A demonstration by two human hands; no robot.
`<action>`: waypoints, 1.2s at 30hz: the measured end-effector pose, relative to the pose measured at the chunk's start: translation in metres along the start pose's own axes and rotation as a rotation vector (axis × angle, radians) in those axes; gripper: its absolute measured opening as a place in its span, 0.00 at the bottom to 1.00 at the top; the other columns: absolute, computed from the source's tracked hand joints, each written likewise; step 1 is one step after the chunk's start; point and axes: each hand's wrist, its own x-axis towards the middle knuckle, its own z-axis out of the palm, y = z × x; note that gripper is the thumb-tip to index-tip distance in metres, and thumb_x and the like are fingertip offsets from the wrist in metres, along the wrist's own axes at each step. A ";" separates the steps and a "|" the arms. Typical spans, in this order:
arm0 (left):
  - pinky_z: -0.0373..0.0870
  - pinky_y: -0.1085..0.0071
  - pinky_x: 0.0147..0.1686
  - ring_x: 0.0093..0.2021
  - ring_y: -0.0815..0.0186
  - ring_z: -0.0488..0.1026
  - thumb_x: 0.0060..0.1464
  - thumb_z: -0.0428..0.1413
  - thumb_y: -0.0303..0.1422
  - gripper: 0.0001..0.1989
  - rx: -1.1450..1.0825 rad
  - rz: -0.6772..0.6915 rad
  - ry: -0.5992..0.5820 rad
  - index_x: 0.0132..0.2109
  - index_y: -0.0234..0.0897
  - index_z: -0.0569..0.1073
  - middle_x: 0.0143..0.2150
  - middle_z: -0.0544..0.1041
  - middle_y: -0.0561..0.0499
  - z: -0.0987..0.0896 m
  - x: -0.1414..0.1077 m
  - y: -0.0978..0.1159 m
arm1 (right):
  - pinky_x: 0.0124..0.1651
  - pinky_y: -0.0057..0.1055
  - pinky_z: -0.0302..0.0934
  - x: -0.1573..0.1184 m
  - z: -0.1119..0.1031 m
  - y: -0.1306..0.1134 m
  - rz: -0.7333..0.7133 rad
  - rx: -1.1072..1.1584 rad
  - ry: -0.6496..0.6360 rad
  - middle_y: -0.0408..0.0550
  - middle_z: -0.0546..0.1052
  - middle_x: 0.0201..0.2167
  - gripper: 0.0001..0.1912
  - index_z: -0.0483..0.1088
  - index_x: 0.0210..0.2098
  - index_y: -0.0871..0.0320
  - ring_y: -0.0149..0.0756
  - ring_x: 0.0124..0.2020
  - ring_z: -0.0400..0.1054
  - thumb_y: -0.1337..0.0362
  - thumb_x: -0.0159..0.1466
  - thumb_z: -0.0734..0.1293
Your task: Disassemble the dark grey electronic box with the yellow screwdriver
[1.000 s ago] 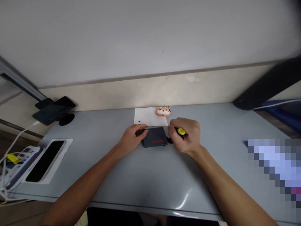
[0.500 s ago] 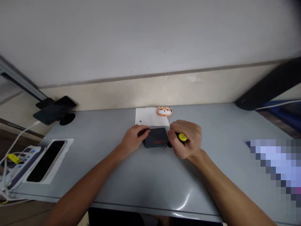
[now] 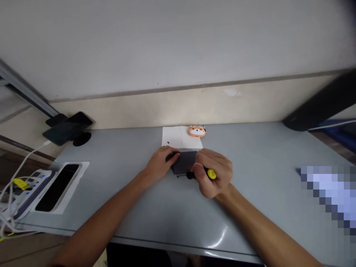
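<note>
One case (image 3: 197, 131) tops paper (image 3: 174, 135); right hand (image 3: 215, 172) partly hides box (image 3: 185, 161).

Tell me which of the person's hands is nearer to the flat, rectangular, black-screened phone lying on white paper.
Left. The left hand is right of the phone, at a dark, flat box's left edge; the right hand is farther right, around a yellow-ended black handle.

The box (image 3: 184, 159) lay between the left hand (image 3: 161, 162) and the right hand (image 3: 214, 171). Behind it lay paper (image 3: 175, 134); far left lay a phone (image 3: 57, 188).
</note>
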 end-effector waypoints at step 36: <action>0.72 0.60 0.53 0.46 0.61 0.75 0.68 0.52 0.33 0.10 0.096 0.371 0.006 0.48 0.41 0.78 0.46 0.80 0.46 -0.007 -0.011 0.030 | 0.24 0.31 0.50 0.007 -0.027 0.032 0.506 0.014 0.281 0.41 0.64 0.16 0.17 0.67 0.16 0.56 0.31 0.20 0.57 0.68 0.61 0.62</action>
